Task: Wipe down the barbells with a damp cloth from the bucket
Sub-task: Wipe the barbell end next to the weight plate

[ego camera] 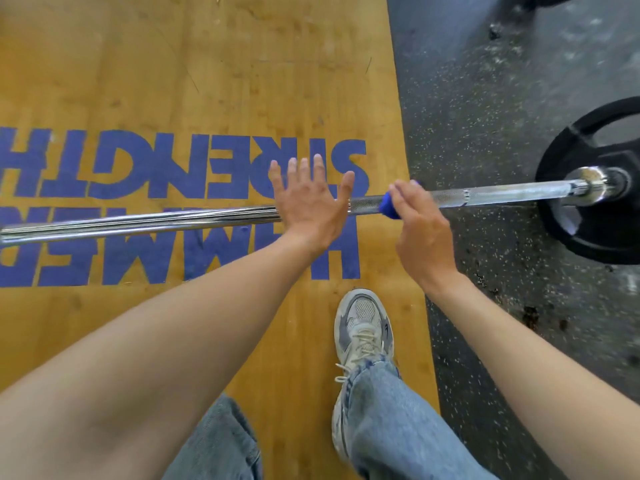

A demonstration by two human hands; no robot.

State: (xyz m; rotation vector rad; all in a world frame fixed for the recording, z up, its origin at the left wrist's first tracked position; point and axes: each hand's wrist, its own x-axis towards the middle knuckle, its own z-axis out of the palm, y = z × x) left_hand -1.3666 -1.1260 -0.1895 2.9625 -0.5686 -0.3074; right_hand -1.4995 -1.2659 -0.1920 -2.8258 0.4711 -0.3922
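Right hand (420, 230) fingers pinch blue cloth (388, 205) around barbell (502, 195); left hand (310, 206) fingers spread over it.

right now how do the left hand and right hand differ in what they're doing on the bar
The left hand is open, fingers straight and spread, over the barbell; the right hand is curled round the blue cloth wrapped on the shaft. The left hand holds nothing; the right grips the cloth. The left sits nearer the bar's middle, the right closer to the black weight plate. Both are bare and at the bar.
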